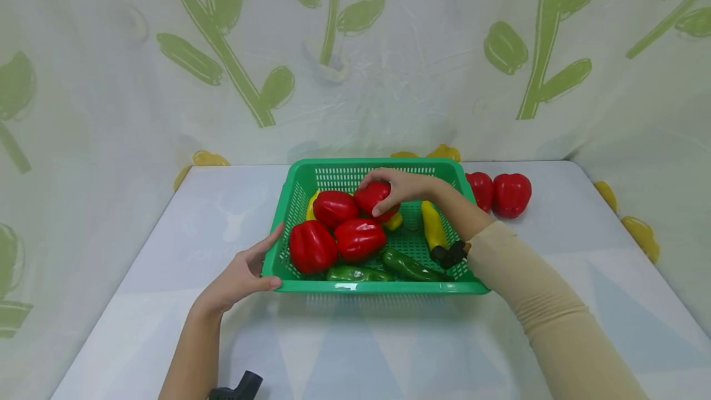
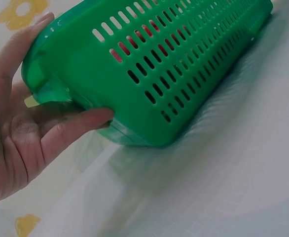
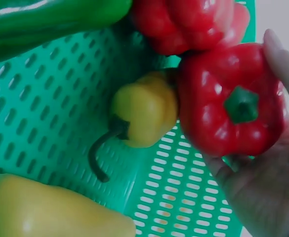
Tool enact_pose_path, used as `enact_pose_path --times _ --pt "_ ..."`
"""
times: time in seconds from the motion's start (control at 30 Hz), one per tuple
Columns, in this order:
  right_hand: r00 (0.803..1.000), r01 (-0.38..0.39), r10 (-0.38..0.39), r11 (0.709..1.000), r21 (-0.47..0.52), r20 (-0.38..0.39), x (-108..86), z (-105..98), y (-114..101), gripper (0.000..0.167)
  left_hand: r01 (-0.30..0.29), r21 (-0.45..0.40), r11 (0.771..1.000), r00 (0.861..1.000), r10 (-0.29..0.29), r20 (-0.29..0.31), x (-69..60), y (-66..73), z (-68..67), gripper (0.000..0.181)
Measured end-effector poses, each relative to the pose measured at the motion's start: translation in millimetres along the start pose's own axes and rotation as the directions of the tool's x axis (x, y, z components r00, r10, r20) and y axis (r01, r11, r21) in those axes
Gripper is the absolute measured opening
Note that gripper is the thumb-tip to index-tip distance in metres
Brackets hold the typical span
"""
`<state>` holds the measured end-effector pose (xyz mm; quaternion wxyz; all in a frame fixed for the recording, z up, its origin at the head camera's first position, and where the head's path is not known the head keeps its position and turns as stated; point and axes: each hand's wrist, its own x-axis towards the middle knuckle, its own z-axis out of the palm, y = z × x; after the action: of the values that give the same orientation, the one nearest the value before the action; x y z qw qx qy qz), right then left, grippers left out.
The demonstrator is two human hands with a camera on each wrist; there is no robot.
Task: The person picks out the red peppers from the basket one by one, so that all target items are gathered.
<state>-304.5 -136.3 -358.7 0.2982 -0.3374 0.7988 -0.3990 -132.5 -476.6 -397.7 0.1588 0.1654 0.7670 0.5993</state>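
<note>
A green plastic basket (image 1: 378, 287) with slotted walls stands on the table. My left hand (image 1: 239, 283) grips its left end near the front corner; in the left wrist view the thumb (image 2: 80, 126) lies against the underside of the rim and a finger reaches over the top. Inside the basket's back half, my right hand (image 1: 397, 185) holds a red bell pepper (image 3: 233, 98) between thumb and fingers, its green stem toward the wrist camera. Close by are more red bell peppers (image 1: 360, 239) and a small yellow pepper (image 3: 144, 111) with a dark curved stem.
Long green peppers (image 1: 411, 266) lie along the basket's front wall, and a long yellow pepper (image 1: 433, 225) lies at its right side. Outside, right of the basket, two red bell peppers (image 1: 512, 195) sit near the table's back edge. A patterned curtain (image 1: 389, 97) hangs behind.
</note>
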Motion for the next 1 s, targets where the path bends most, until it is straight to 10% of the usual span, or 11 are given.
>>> enact_pose_path --times 0.37,0.7,1.0 --pt "0.988 -0.153 0.154 0.988 0.03 -0.026 -7.7 -9 2 0.08 -0.006 -0.019 1.0 1.0 0.006 0.01 1.4 -1.9 -1.6 0.088" --pt "0.995 -0.096 0.093 0.988 0.123 0.026 -10.7 -10 6 0.074 -0.012 0.001 1.0 1.0 0.012 0.006 0.7 -3.7 -1.7 0.087" --pt "0.993 -0.085 0.095 0.989 0.121 -0.075 -13.0 -9 4 0.074 -0.006 0.0 1.0 1.0 0.006 0.011 1.3 -5.1 -2.0 0.088"
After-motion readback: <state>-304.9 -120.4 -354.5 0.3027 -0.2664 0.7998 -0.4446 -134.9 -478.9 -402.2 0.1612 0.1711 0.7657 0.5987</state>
